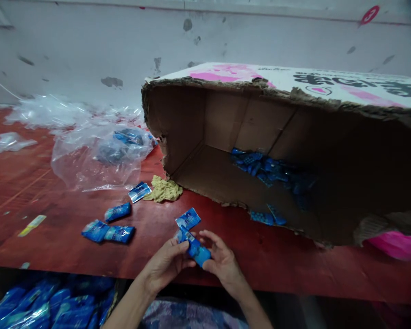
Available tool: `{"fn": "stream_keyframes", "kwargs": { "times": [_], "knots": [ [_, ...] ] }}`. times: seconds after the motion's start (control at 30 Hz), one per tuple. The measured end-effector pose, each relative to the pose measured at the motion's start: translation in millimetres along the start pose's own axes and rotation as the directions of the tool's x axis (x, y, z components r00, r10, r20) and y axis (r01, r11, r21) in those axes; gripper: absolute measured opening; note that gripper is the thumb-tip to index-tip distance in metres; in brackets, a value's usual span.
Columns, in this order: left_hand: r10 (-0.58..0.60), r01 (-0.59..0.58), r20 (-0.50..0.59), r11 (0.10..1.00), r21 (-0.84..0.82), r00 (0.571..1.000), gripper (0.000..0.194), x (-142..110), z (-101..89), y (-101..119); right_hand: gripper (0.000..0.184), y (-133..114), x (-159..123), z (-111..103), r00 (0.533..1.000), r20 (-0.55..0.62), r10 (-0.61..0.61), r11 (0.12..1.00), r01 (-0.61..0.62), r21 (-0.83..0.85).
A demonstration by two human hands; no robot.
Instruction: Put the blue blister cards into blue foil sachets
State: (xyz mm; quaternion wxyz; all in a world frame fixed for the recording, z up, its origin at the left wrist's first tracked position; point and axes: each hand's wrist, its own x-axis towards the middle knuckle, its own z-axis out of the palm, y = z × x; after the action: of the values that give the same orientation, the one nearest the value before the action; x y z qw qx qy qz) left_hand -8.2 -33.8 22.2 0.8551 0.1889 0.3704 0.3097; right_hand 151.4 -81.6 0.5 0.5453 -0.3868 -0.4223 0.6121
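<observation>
Between my two hands, over the front edge of the red table, is a small blue packet held at a slant. My left hand pinches its upper left end with thumb and fingers. At its lower right end, the thumb and fingers of my right hand close on the packet. Just beyond my hands, a flat blue packet lies on the table. To the left are more blue packets, and a blue and silver packet beside a crumpled yellowish cloth.
A large cardboard box lies on its side with blue packets inside. Clear plastic bags cover the back left. Below the table at left, a container holds many blue packets. Pink plastic is at the right.
</observation>
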Motion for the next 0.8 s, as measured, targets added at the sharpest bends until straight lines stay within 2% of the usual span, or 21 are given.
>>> {"fn": "stream_keyframes", "kwargs": {
  "times": [0.17, 0.27, 0.33, 0.43, 0.57, 0.73, 0.8],
  "knots": [
    [-0.080, 0.093, 0.249, 0.995, -0.038, 0.965, 0.028, 1.9, -0.4, -1.4, 0.087, 6.0, 3.7, -0.5, 0.979, 0.153, 0.137, 0.978, -0.158, 0.136],
    [-0.095, 0.113, 0.324, 0.993, -0.038, 0.941, 0.035, 1.2, 0.9, -2.0, 0.089, -0.4, 3.5, 0.7, 0.971, 0.182, 0.158, 0.973, -0.184, 0.137],
    [-0.100, 0.116, 0.332, 0.993, -0.028, 0.938, 0.035, -0.6, 2.9, -2.3, 0.086, -4.1, 3.8, 0.3, 0.970, 0.187, 0.158, 0.975, -0.184, 0.128],
    [-0.083, 0.091, 0.285, 0.996, -0.017, 0.955, 0.028, -3.7, 8.1, -5.3, 0.081, -5.8, 4.3, -0.5, 0.974, 0.177, 0.138, 0.977, -0.163, 0.137],
    [0.019, -0.010, 0.130, 0.997, -0.072, 0.991, 0.016, -5.5, 17.0, -17.6, 0.069, -1.0, 2.0, 2.5, 0.991, 0.108, 0.078, 0.989, -0.091, 0.118],
    [0.085, -0.094, -0.080, 0.989, -0.115, 0.993, 0.015, -6.6, 20.9, -30.9, 0.059, 12.1, -3.4, 9.2, 0.998, -0.052, 0.019, 0.984, -0.028, -0.175],
    [0.111, -0.124, -0.142, 0.989, -0.086, 0.984, 0.015, -8.7, 17.7, -29.2, 0.055, 11.6, -1.3, 10.4, 0.998, -0.052, -0.025, 0.949, 0.008, -0.316]
  ]
}}
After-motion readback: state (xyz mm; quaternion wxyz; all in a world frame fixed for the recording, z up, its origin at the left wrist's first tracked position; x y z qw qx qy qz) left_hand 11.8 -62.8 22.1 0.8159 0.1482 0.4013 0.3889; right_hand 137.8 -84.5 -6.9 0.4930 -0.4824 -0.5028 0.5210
